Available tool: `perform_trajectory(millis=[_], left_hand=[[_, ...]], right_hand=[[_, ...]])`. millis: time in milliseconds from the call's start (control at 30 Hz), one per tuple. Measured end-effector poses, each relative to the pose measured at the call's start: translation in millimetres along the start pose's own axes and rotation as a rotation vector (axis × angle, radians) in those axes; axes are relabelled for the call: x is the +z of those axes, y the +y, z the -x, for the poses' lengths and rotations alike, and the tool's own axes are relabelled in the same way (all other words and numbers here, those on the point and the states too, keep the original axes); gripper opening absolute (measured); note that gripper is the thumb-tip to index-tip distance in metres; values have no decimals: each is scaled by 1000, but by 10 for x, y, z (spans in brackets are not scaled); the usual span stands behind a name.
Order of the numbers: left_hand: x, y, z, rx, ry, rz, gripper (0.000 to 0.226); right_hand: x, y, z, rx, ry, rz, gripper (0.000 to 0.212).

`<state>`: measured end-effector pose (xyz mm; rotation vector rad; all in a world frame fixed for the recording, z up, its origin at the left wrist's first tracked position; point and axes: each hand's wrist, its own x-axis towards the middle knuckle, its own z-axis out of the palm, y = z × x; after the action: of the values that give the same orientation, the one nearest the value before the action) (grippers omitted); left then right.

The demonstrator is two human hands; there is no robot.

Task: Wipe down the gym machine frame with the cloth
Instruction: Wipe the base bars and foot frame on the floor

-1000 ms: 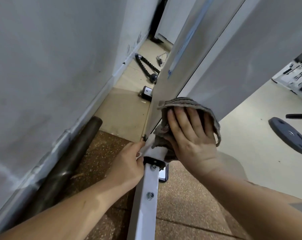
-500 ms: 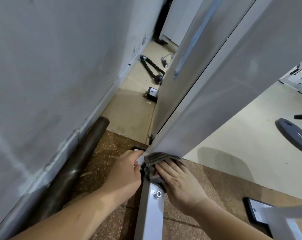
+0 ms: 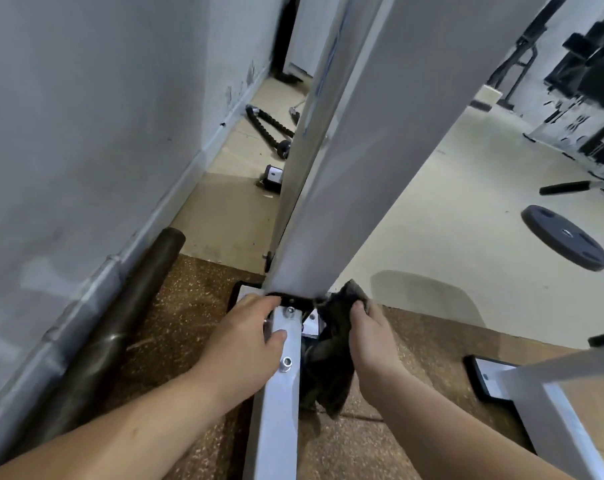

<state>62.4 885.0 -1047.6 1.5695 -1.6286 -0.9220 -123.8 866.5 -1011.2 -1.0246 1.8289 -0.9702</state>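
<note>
I see the left hand (image 3: 245,336) clamped on the low rail of the frame (image 3: 280,420), thumb on top, just below the post (image 3: 345,168). The right hand (image 3: 371,337) grips the dark cloth (image 3: 328,362), bunched against the rail's right side at the post's foot; blur hides whether cloth touches post. A plate (image 3: 567,242) lies well apart on the floor (image 3: 432,220).

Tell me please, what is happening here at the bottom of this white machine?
A person is cleaning the white gym machine frame low down, where its upright meets the base bar. The right hand grips a dark cloth at the right side of that joint. The left hand holds the base bar from the left, thumb on top. A weight plate lies on the floor nearby, and a dark pipe lies along the wall.
</note>
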Motion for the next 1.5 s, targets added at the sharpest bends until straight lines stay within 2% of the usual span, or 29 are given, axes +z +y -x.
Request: perform_trajectory(millis=[67,167,300,433,567,667,767,867,967,1033,1200,1367,1433,1500], left_hand=[[61,40,-8,6,-12,-55,52],[125,49,-33,30,-45,-151,52],[131,105,-27,101,-210,-387,66],[15,201,-168,31,-300,-456,71],[-24,297,-187,16,-222,-498,60],[5,373,-159,-21,-193,-535,69],[73,468,-103,-68,-206,-615,82],[157,517,-103,-86,-190,-670,83],[165,567,-147,-114,-93,-631,73],[140,633,-184,-142,-29,-606,72],[25,816,-216,-166,58,-551,66],[-21,1006,-180,-165,65,-621,66],[-13,1089,-202,-166,79,-585,61],[-2,1159,-223,-168,109,-514,44]], right_hand=[[13,-19,-5,-45,1,-18,39],[45,-13,-78,-117,-81,-41,47],[213,4,-191,-180,-172,-37,55],[378,84,-244,-215,-192,-22,66],[390,256,-272,-289,-224,25,70],[353,335,-356,-298,-274,12,68],[290,336,-472,-307,-267,117,64],[271,320,-485,-301,-296,176,65],[263,242,-436,-259,-223,3,60],[212,115,-410,-267,-251,-88,64],[83,-39,-262,-447,-328,-211,80],[85,88,-358,-254,-417,-305,52],[59,27,-344,-212,-421,-343,54],[41,-90,-256,-247,-374,-382,57]])
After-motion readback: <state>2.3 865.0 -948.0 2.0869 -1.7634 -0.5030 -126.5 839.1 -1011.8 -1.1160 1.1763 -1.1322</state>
